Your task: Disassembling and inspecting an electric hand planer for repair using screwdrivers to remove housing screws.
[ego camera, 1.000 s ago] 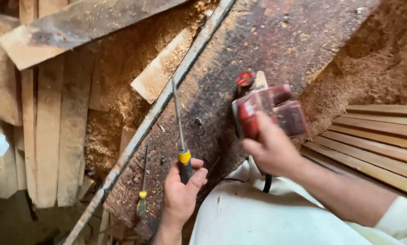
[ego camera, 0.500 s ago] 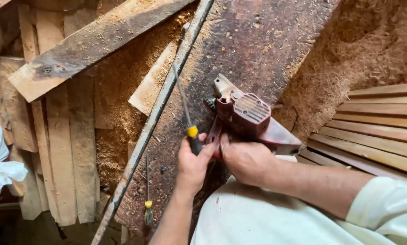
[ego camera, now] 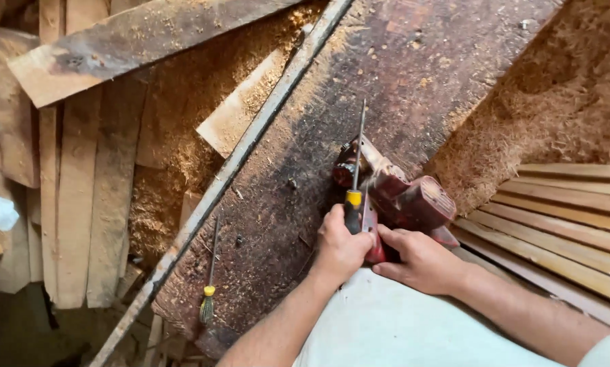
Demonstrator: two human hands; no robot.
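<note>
Sawdust lies thick over the whole workshop scene, heaped in drifts at upper right and packed between loose wooden planks at left. Main surface: a dark, worn board running diagonally, edged by a metal rail. Item one: a red power tool, apparently a small planer or sander, lying tipped on its side on the surface just in front of the person. Item two: a long screwdriver with black-and-yellow handle, shaft pointing away over the tool's body. Left hand: fingers wrapped closed around the screwdriver handle. Right hand: fingers pressed against the near edge of the red tool, bracing it; whether they curl fully around it cannot be told. Item three: a second, smaller screwdriver with yellow collar, lying unused near the rail, well apart from both hands. Stacked pale slats at right. Step in hand, as judged: setting the screwdriver tip to a fastener on the tool. Next move calls for a firm seat in the screw head and a steady brace.
</note>
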